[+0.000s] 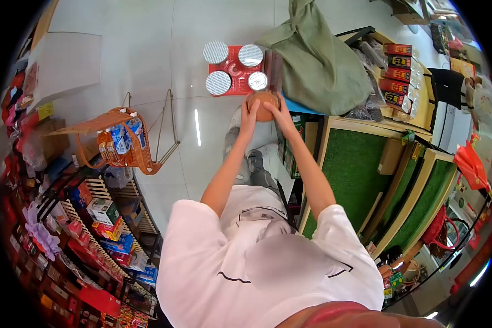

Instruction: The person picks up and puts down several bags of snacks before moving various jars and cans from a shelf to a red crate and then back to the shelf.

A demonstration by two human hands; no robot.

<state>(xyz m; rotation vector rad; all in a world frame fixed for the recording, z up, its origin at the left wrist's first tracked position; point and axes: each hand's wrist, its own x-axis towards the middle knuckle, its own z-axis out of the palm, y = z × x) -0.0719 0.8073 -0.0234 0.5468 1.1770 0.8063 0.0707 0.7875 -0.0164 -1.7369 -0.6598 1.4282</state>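
Overhead, the pale tiled floor [147,49] fills the view, with a green cloth sack [322,60] just beside a red square plastic tray [236,71] carrying four round silver-topped tins [216,52]. Below the tray, the left hand [250,115] and right hand [281,112] close around a round brown jar [263,104], one palm on each side. Keeping both palms level and pressing evenly should stop it tilting as it nears the tins.
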